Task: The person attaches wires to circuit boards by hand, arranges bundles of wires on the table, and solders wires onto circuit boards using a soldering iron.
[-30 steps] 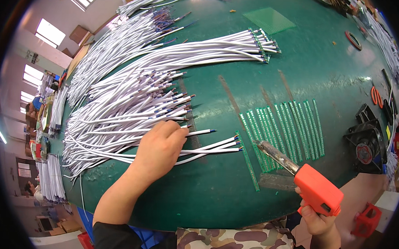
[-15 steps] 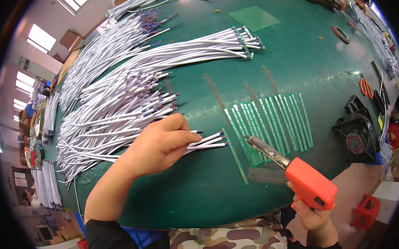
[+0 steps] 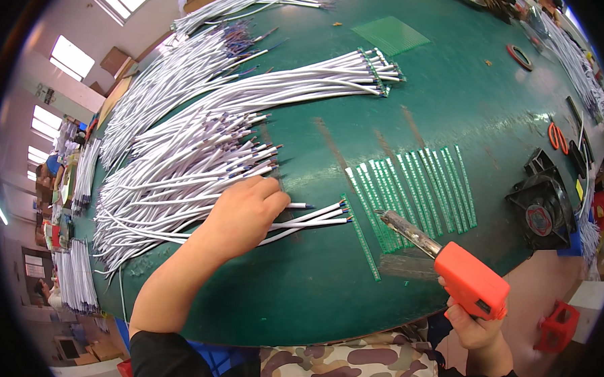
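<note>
My left hand (image 3: 246,209) is closed at the near right edge of a pile of white cables (image 3: 175,163), knuckles up and fingertips mostly hidden. One white cable (image 3: 298,206) with a dark blue end runs out from under its fingers. A few more cables (image 3: 321,219) with coloured wire ends lie just to its right, their tips by a single narrow green circuit strip (image 3: 363,248). My right hand (image 3: 475,324) grips an orange-red soldering gun (image 3: 472,280). Its metal tip points left, over a row of green circuit strips (image 3: 409,196).
Farther back lies a cable bundle with green strips on its ends (image 3: 347,72), near a green perforated sheet (image 3: 391,35). On the right are a black fan (image 3: 542,212), orange-handled scissors (image 3: 557,137) and a tape roll (image 3: 518,58). A red stool (image 3: 557,326) stands beyond the table edge.
My left hand has drawn back left and slightly up, toward the cable pile, away from the cable tips. The soldering gun has stayed almost in place. The whole view has shifted a little.
</note>
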Tool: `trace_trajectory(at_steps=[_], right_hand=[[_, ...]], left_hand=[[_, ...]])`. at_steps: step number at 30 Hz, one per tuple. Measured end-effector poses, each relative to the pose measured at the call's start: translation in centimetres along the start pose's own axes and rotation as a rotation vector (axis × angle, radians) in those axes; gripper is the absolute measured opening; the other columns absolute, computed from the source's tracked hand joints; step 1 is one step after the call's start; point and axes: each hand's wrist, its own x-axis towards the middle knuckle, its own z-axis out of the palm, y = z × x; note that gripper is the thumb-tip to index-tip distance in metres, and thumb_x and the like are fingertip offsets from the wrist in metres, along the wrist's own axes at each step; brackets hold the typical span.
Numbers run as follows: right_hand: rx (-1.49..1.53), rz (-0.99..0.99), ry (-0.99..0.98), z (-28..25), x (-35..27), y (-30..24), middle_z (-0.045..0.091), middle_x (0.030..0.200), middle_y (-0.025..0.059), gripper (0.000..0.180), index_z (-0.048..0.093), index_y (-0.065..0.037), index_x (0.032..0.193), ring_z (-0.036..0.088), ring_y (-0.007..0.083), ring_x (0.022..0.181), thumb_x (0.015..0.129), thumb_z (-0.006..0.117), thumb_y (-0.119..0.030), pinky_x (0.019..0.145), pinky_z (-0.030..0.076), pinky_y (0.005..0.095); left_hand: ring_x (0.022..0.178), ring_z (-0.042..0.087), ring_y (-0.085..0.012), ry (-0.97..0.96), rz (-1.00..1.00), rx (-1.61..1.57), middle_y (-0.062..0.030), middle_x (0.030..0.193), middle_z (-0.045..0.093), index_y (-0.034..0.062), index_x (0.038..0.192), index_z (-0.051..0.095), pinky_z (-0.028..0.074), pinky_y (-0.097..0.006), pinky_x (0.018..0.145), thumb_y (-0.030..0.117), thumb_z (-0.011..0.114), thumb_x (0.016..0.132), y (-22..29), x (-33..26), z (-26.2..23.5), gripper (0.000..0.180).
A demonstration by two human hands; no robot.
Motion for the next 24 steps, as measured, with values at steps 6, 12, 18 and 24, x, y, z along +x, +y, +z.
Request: trace_trajectory(at_steps=[6,12,18,24], right_hand=[[-0.023,-0.037,-0.054,-0.9,-1.2,0.7,0.070,0.116,0.0183,0.039,0.059,0.004,0.126,0.062,0.0117,0.075,0.093,0.068,-0.014,0.068,0.052,0.0275],[0.066,-0.065,-0.031,0.1,-0.9,1.1,0.070,0.116,0.0188,0.044,0.055,0.005,0.131,0.061,0.0119,0.077,0.092,0.067,-0.013,0.067,0.052,0.0276],[0.144,0.090,0.149,0.0,-2.4,1.7,0.069,0.116,0.0188,0.049,0.051,0.003,0.133,0.061,0.0126,0.077,0.090,0.066,-0.014,0.067,0.052,0.0274],[0.121,-0.022,0.033,0.1,-1.6,1.6,0.069,0.114,0.0180,0.049,0.050,0.003,0.133,0.061,0.0124,0.075,0.091,0.067,-0.015,0.066,0.051,0.0266]], left_hand=[[0.076,0.058,-0.0168,0.603,-0.285,-0.361,-0.0075,0.086,0.060,-0.0006,0.094,0.064,0.047,-0.029,0.069,-0.007,0.063,0.088,-2.9,-1.1,-3.4,0.009],[0.081,0.064,-0.0327,0.302,-0.069,-0.135,-0.0124,0.091,0.065,0.0027,0.096,0.067,0.053,-0.040,0.071,0.001,0.072,0.085,-1.4,-1.4,-0.9,0.012],[0.079,0.062,-0.0189,0.905,-0.143,-0.153,-0.0122,0.094,0.063,-0.0012,0.102,0.066,0.052,-0.031,0.071,-0.010,0.064,0.089,-2.7,-7.0,-4.3,0.016],[0.082,0.063,-0.0188,0.981,-0.163,-0.355,-0.0113,0.089,0.065,-0.0029,0.100,0.066,0.051,-0.030,0.070,-0.010,0.069,0.086,-2.8,-9.7,-6.1,0.016]])
